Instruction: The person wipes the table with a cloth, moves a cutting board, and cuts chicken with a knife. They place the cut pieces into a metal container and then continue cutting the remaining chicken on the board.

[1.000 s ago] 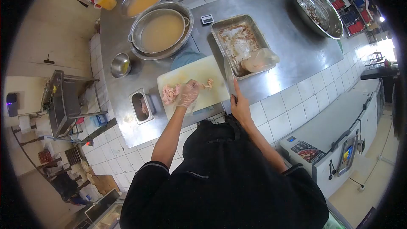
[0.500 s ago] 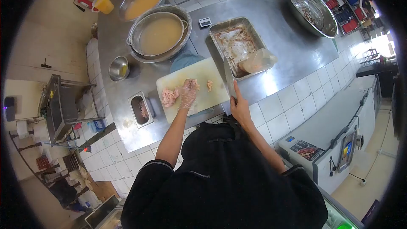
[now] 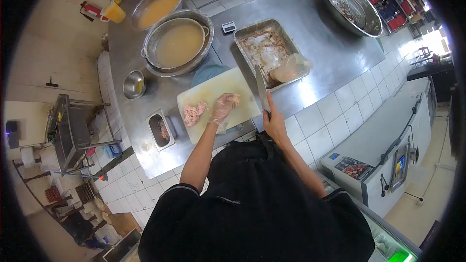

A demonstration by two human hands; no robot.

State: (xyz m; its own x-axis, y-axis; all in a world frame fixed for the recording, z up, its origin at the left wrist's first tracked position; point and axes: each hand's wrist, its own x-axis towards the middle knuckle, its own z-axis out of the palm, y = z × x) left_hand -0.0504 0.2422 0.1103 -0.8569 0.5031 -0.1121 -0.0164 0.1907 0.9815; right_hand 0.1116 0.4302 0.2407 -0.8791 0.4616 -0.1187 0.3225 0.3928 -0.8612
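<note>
My left hand (image 3: 223, 107), in a clear plastic glove, is over the white cutting board (image 3: 245, 81). Its fingers are closed on a small piece of raw meat (image 3: 236, 100). A pile of pale pink raw meat (image 3: 194, 113) lies on the board to the left of that hand. My right hand (image 3: 274, 122) grips a large kitchen knife (image 3: 261, 86) off the board's right edge, its blade pointing away from me and overlapping the near left side of the metal tray.
The stained metal tray (image 3: 247, 50) contains a plastic bag (image 3: 292, 68). A small steel container (image 3: 171, 141) and steel bowl (image 3: 132, 92) sit left. Pots of cloudy liquid (image 3: 177, 43), a digital scale (image 3: 228, 27) and a big steel bowl (image 3: 374, 33) stand farther back.
My left hand has moved right across the board, from beside the pile to the small meat piece, and its fingers have closed on it. The right hand still holds the knife.
</note>
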